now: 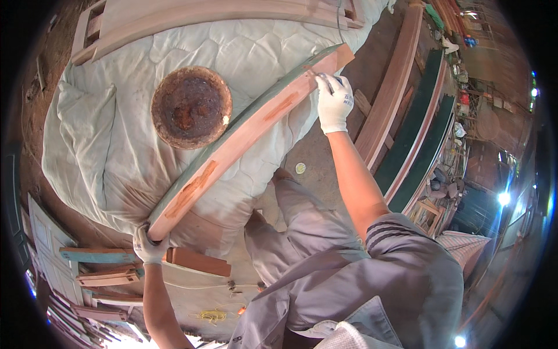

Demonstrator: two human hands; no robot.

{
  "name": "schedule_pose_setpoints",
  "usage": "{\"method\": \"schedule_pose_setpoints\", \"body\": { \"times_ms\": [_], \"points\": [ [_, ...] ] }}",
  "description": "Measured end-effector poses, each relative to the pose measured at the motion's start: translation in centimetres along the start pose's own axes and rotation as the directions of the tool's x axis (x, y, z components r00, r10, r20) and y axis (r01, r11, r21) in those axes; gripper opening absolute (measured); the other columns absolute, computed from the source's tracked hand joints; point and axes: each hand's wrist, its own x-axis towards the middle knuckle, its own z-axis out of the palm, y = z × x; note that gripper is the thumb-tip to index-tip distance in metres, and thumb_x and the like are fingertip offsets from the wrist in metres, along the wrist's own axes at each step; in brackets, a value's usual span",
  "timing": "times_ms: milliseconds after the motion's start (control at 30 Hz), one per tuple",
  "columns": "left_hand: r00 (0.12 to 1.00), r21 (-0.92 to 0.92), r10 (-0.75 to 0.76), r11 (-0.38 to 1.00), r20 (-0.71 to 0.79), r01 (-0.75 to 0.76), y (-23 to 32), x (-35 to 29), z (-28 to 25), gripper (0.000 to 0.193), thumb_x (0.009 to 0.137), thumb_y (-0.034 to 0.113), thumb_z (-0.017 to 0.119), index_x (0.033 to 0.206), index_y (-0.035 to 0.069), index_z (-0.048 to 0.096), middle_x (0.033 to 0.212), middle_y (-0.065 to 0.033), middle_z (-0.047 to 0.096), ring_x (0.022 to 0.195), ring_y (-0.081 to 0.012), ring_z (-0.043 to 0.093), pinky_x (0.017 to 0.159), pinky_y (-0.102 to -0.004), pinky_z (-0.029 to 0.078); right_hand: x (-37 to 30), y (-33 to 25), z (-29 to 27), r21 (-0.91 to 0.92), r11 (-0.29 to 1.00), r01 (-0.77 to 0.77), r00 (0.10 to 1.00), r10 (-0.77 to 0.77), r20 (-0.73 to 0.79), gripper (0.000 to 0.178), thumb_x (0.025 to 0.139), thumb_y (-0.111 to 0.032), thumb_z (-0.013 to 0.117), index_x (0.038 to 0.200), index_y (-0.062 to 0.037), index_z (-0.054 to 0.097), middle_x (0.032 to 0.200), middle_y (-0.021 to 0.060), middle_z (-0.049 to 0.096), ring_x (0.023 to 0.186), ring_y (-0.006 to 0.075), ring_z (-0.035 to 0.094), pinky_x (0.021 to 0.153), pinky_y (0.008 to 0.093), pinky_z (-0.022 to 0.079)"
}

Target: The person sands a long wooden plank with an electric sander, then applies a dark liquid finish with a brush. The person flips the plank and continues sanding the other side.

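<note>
A long, slightly curved wooden beam lies slantwise across a padded, pale green cover, with its near end to the left and its far end to the right. Two brown-orange patches mark its pinkish top face. My left hand, in a white glove, is closed around the near end. Close to the far end, my right hand, also gloved, has its fingers bent together against the beam's face; whatever they may pinch is too small or hidden to name. A round, crusted bowl with dark brown residue inside stands on the cover beside the beam.
The quilted cover spreads under the work. A wooden frame lies along its far side. Long boards and dark green panels lie at right. Wood pieces are stacked at lower left, near a yellow cord on the floor.
</note>
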Motion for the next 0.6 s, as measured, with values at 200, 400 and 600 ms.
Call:
{"method": "schedule_pose_setpoints", "body": {
  "times_ms": [200,400,600],
  "points": [
    [0.999,-0.033,0.031,0.999,-0.018,-0.032,0.0,0.2,0.1,0.06,0.063,0.031,0.098,0.11,0.006,0.07,0.103,-0.0151,0.073,0.092,-0.0428,0.072,0.085,-0.051,0.059,0.8,3.0,1.6,-0.014,0.999,0.038,0.998,-0.038,-0.039,0.02,0.101,-0.018,0.075,0.115,-0.0093,0.085,0.108,0.0122,0.075,0.096,0.0342,0.072,0.081,0.0462,0.058],
    [1.0,-0.034,0.022,0.999,-0.003,-0.022,0.3,0.2,-0.3,0.06,0.064,0.034,0.1,0.108,0.008,0.068,0.103,-0.0141,0.073,0.092,-0.0423,0.072,0.084,-0.051,0.059,-2.1,0.9,1.1,-0.131,0.947,0.293,0.956,-0.287,0.062,0.02,0.1,-0.014,0.073,0.117,-0.0088,0.083,0.111,0.0127,0.076,0.099,0.0358,0.072,0.087,0.0472,0.06],
    [1.0,-0.023,0.016,1.0,-0.006,-0.016,0.2,0.1,-0.1,0.061,0.065,0.034,0.1,0.11,0.007,0.069,0.104,-0.0146,0.074,0.094,-0.0423,0.073,0.085,-0.0509,0.059,-6.8,-3.1,0.8,-0.073,0.952,0.297,0.948,-0.285,0.141,0.022,0.101,-0.011,0.071,0.119,-0.0039,0.081,0.112,0.016,0.074,0.1,0.0381,0.072,0.086,0.0482,0.06]
  ]
}}
